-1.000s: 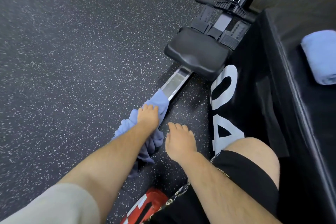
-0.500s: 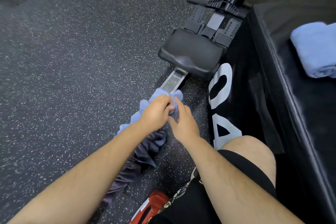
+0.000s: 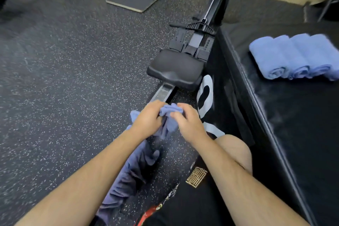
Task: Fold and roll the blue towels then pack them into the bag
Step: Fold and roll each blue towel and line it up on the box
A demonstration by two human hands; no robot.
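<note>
Speckled rubber floor (image 3: 73, 79) spreads round the rower (image 3: 176, 69), where our right hand (image 3: 190, 126) has joined our left hand (image 3: 148, 121), both now clamped on the blue towel (image 3: 169, 113).

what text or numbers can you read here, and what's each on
"0": big white figure on the side of the black box; may be a letter O.
White figure below it: partly hidden, unreadable.
Gold emblem on the black shorts: too blurred to read.

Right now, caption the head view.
Left hand and right hand grip a crumpled blue towel; rolled towels lie on black platform.
</note>
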